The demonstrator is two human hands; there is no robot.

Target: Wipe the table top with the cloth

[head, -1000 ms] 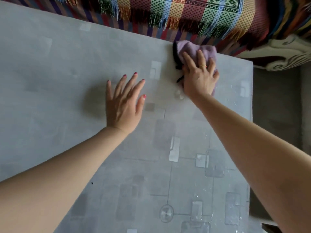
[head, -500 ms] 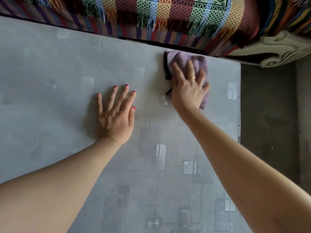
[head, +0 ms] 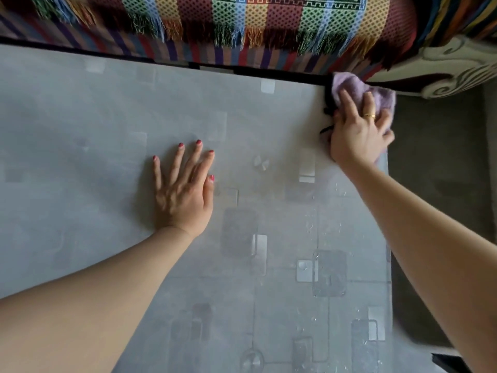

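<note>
While the earlier view had the cloth pressed near the middle of the far edge, I now see it at the far right corner of the tabletop [head: 80, 135], with the right hand carried out there along with it and the left hand planted about where it was. I count one grey patterned tabletop, one striped woven blanket [head: 242, 25] with a fringe hanging just beyond the far edge, two bare forearms, two hands, one lilac cloth [head: 349, 84] and one gold ring [head: 369, 115] on the right hand. Along the far side a dark gap separates the tabletop from the blanket; along the right side the surface ends at a straight edge with dark floor [head: 435, 170] below it. Wide open surface lies to the left of the left hand and between the two hands, and more of it runs toward me between the forearms. My left hand [head: 185, 189] lies flat on the surface, fingers straight and slightly spread, holding nothing. My right hand [head: 359, 133] presses down on the cloth, its grip loose with fingers laid mostly straight over the fabric. Part of the cloth overhangs the right edge, and a dark strand trails from its left side onto the surface.
</note>
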